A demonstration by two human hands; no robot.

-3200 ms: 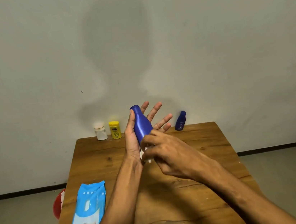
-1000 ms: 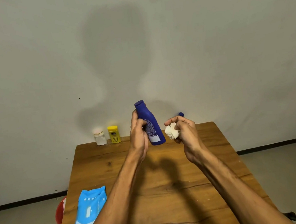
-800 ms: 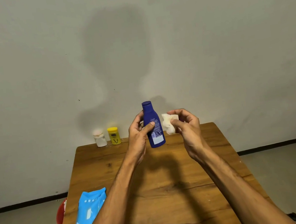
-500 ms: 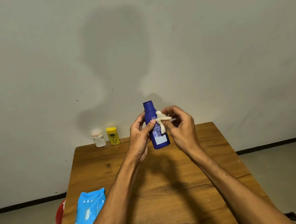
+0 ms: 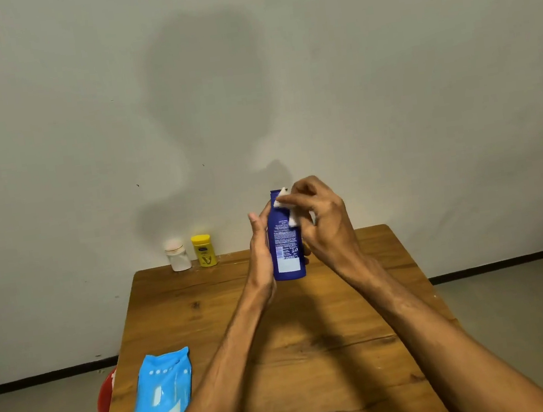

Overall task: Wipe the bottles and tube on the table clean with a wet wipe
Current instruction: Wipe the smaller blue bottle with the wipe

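Nearest, at the left: a pack (image 5: 161, 403) of wipes lies flat on the surface (image 5: 317, 355), its lower end cut off by the frame. A red thing (image 5: 105, 397) pokes out past the surface's left edge beside the pack; I cannot tell what it is.

Both my forearms reach forward over the middle of the surface.

Left grip (image 5: 261, 245): closed round the bottle (image 5: 284, 238) from its left side, thumb pointing up, the other fingers mostly hidden behind it. The bottle is blue, upright, cap on top, printed back label facing me. It is held in the air over the far half of the surface, not touching the wood.

Right grip (image 5: 323, 219): closed on the wipe (image 5: 285, 204), a small bunched white wad pinched between thumb and fingers. The wipe sits against the bottle's neck and right shoulder, just below the cap. My remaining fingers are loosely curled to the right of the bottle.

Farther back, at the far left corner: a white jar (image 5: 177, 254) and a yellow jar (image 5: 204, 250) stand side by side, well left of the bottle and close to the wall (image 5: 419, 82).
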